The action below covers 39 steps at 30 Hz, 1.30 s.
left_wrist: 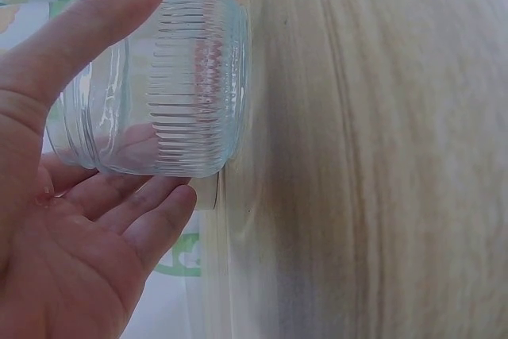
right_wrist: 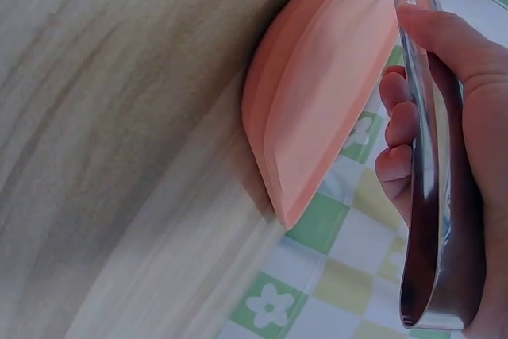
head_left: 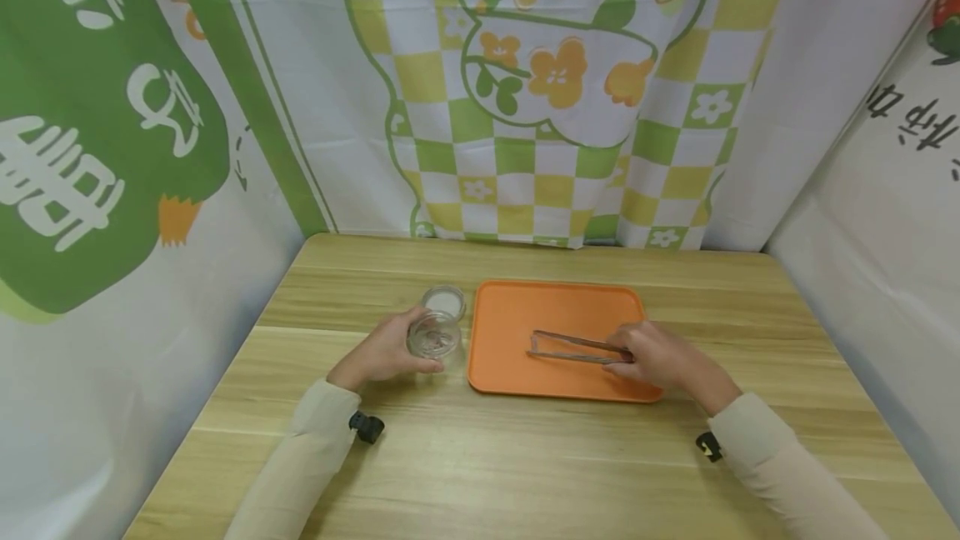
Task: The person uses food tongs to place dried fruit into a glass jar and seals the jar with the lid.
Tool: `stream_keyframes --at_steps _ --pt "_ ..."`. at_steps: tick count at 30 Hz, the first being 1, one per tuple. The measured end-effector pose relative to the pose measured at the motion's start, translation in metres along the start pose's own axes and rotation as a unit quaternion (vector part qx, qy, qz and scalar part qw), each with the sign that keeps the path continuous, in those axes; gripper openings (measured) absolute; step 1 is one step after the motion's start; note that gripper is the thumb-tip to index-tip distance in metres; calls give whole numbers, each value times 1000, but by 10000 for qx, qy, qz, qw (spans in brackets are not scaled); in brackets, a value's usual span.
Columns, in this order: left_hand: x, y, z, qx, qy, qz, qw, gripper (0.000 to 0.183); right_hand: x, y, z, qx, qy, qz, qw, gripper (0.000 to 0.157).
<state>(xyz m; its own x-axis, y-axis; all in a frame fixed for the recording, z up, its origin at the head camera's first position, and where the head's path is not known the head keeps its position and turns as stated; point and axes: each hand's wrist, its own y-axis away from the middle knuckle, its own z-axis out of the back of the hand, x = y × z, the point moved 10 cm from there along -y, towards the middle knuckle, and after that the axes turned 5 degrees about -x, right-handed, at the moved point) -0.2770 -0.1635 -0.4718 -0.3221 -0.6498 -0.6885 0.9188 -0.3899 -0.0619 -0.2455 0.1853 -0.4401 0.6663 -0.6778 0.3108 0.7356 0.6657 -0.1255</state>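
Observation:
My left hand [head_left: 386,350] holds a clear glass jar [left_wrist: 186,77] with ribbed sides, upright, its base close to the wooden table. In the left wrist view the thumb lies along one side and the fingers along the other. My right hand [head_left: 654,354] grips metal tongs [head_left: 581,356] over an orange tray [head_left: 525,302]. The tongs' arms point left across the tray, with a gap between them. In the right wrist view the bent end of the tongs [right_wrist: 429,307] sticks out behind the palm, and the tips are mostly out of frame.
A round, clear-rimmed lid [head_left: 444,302] lies on the table [head_left: 360,273] just behind the jar, left of the tray. A patterned green and white curtain [head_left: 480,148] hangs along the table's back edge, with printed cloth at both sides.

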Motion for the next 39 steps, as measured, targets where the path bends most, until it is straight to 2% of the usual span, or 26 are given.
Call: stream_keyframes --at_steps 5,16,30,39 --pt "-1 0 0 0 -10 -4 10000 82 -1 -1 -2 5 -50 48 10000 29" --pt "0 0 1 -29 -76 -4 10000 83 -4 0 -7 118 -384 -86 9992 19" --pt "-1 0 1 -30 -87 -48 9999 82 -6 4 -6 30 -388 -81 9992 21" --pt "-1 1 0 11 -48 -22 10000 82 -6 5 -6 -44 -383 -27 9993 16"
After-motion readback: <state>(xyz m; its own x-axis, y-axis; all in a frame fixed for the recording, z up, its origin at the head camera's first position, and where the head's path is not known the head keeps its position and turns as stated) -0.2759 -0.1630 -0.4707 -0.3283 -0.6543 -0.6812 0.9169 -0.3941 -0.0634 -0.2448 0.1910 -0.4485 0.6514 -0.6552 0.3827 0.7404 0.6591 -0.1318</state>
